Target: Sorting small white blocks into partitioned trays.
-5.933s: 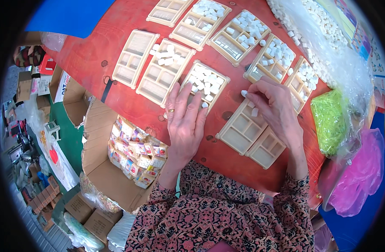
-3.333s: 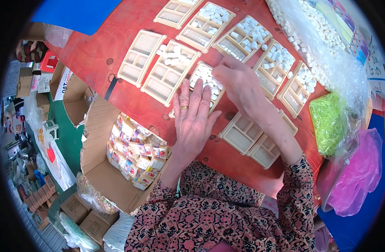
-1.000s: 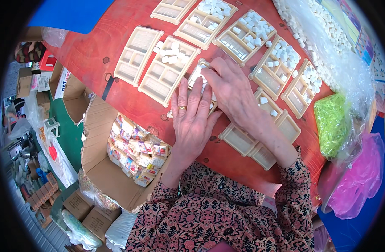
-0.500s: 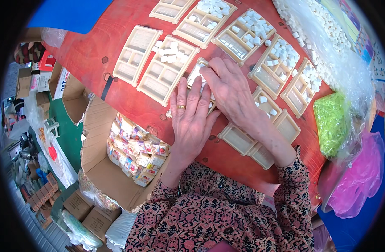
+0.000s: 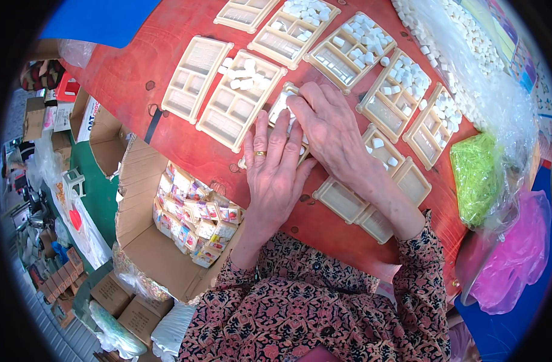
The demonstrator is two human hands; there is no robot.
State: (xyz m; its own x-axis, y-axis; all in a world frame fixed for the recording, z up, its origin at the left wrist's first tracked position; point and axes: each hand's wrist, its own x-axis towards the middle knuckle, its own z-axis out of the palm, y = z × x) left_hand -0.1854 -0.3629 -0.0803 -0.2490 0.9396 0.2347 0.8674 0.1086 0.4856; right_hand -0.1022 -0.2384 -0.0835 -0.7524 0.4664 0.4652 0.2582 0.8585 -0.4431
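Note:
In the middle of the red table, my two hands lie over a small cream compartment tray point(image 5: 283, 96), hiding most of it. My left hand point(image 5: 273, 163) rests flat across its near left side, with the fingers stretched out and a ring on one. From the right comes my right hand point(image 5: 330, 127), its fingers bent down and pressed together at the tray; their tips are hidden, so anything pinched there cannot be made out. White bits show between the hands. Beside them stands a cream tray point(image 5: 227, 111) with several white cubes point(image 5: 247, 78) in its far part.
More compartment trays point(image 5: 194, 78) stand around the red table point(image 5: 137, 78), many with white cubes. A heap of cubes point(image 5: 469, 36) in clear plastic lies far right, near a green bag point(image 5: 475, 175) and a pink bag point(image 5: 514, 253). A cardboard box point(image 5: 143, 223) of small packets sits at left.

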